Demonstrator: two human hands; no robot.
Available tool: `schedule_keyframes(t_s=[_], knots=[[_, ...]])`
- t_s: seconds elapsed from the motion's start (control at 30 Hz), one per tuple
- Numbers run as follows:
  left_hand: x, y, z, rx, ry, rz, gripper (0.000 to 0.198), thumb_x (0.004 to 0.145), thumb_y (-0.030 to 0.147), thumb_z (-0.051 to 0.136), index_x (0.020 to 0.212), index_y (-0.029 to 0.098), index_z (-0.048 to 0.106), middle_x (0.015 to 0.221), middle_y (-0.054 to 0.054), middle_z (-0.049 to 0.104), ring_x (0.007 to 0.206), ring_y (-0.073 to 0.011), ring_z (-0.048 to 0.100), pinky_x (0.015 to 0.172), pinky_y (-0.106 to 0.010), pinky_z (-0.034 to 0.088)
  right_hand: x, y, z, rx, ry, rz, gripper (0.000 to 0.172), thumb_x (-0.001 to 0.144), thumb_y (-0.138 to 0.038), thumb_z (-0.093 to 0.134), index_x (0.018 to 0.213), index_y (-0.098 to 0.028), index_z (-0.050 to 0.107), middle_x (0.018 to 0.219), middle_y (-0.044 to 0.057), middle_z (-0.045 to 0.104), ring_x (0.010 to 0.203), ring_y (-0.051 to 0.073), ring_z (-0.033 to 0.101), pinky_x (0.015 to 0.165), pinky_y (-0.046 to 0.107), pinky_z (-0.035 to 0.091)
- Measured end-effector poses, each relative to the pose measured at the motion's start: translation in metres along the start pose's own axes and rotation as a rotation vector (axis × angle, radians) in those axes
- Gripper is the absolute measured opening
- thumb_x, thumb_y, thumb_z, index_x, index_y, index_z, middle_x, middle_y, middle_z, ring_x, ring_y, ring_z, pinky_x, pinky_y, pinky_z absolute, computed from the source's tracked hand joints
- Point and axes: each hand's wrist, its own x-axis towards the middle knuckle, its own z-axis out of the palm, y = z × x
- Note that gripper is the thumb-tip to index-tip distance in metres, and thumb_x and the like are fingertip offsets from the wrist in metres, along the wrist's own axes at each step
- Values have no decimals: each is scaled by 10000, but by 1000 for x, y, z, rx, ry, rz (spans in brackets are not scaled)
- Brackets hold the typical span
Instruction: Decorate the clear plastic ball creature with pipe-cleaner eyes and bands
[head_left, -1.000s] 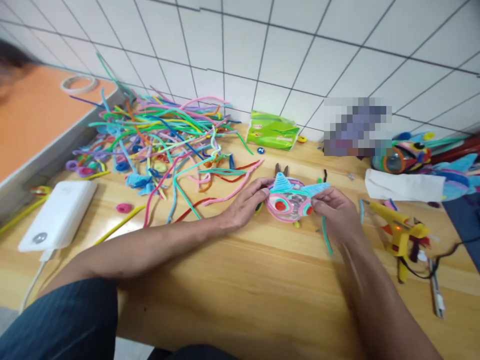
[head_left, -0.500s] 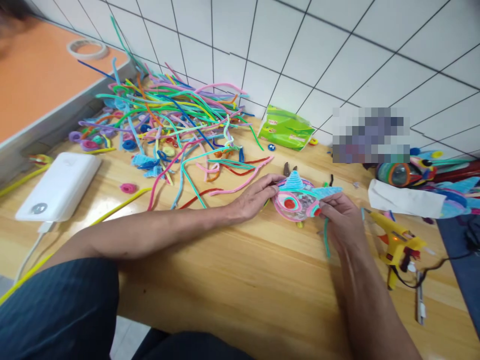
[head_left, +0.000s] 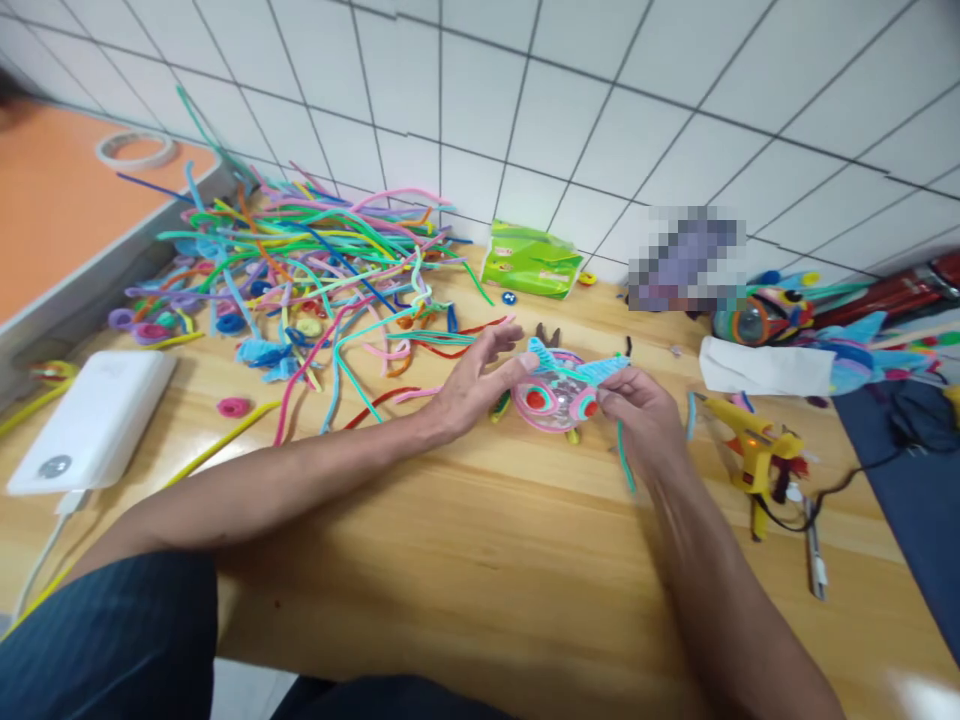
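A round pink craft piece (head_left: pixel 553 397) with red spirals and a light-blue fuzzy top lies on the wooden table (head_left: pixel 480 560). My left hand (head_left: pixel 476 385) rests at its left edge with fingers spread, fingertips touching it. My right hand (head_left: pixel 643 415) pinches the piece's right side, and a teal pipe cleaner (head_left: pixel 625 465) hangs from that grip.
A big heap of coloured pipe cleaners (head_left: pixel 300 270) fills the back left. A white power bank (head_left: pixel 94 420) lies at left, a green packet (head_left: pixel 531 262) by the tiled wall, a yellow glue gun (head_left: pixel 750 445) with cord at right, pliers (head_left: pixel 547 335) behind the piece.
My left hand's fingers have lifted and spread apart at the craft piece's left edge. The view has shifted a little; my right hand keeps its pinch.
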Motion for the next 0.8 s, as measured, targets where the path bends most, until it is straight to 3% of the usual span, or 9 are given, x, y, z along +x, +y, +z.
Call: schedule_keyframes(t_s=[0.17,0.37,0.53,0.8], knots=[[5,16,2,154,41,3,793,785,550,906,1424,220,572,1558,-176,613,1459,-366,561,1257,-551,388,-3,0,3,43,-34,-20,229,682,-332,827,825,-243,672,767,-29,702,710,148,626,711,297,500],[5,18,16,147,94,-133,1089,634,510,1019,1533,216,479,1563,-212,589,1410,-392,598,1193,-561,475,-4,1,6,54,-55,-53,265,695,-364,847,847,-235,673,788,-17,710,736,157,653,752,313,536],[5,15,27,109,105,-183,1013,666,500,1013,1512,207,540,1442,-161,679,1270,-336,705,1105,-477,568,-5,-2,9,74,-75,-71,228,713,-364,830,826,-249,668,797,-14,719,755,169,670,779,348,564],[8,17,28,50,84,-236,967,698,442,1008,1517,188,561,1219,-116,797,1073,-294,797,1068,-470,602,-1,-7,2,105,-156,-85,127,732,-219,780,846,-231,724,816,-17,764,731,150,667,726,333,549]])
